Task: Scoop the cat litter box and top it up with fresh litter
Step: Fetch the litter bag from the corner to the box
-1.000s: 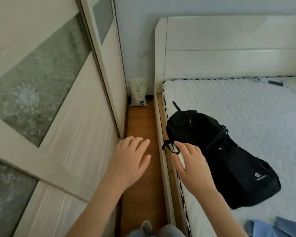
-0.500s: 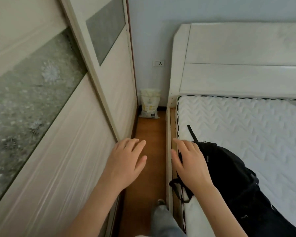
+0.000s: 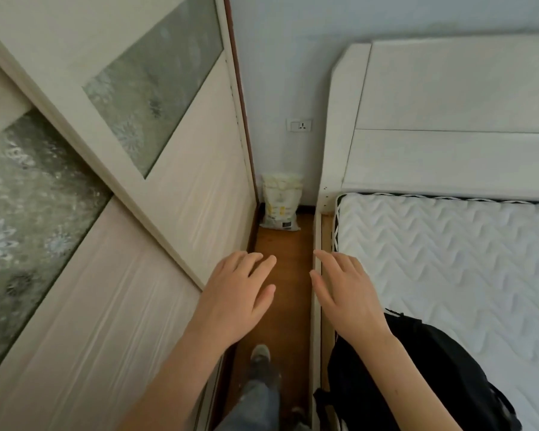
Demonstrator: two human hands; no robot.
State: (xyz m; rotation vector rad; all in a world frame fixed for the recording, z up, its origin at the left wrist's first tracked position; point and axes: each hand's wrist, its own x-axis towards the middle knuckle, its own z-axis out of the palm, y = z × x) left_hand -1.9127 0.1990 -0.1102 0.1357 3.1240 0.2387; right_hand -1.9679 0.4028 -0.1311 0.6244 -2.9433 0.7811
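Note:
A pale bag with yellow print, likely the litter bag (image 3: 281,202), stands upright against the far wall at the end of a narrow strip of wooden floor (image 3: 285,253). My left hand (image 3: 235,298) hovers over the strip with fingers straight, holding nothing. My right hand (image 3: 344,293) is stretched out beside it over the bed frame's edge, fingers relaxed and empty. Both hands are well short of the bag. No litter box or scoop is in view.
A wardrobe with sliding doors (image 3: 131,244) walls the gap on the left. The white bed frame (image 3: 317,275) and mattress (image 3: 448,250) close it on the right. A black backpack (image 3: 423,377) lies on the mattress by my right forearm. My foot (image 3: 260,357) is on the floor.
I have moved forward along the gap; the bag at the wall is nearer and larger. The backpack has slid back behind my right hand. Both hands stay open and empty.

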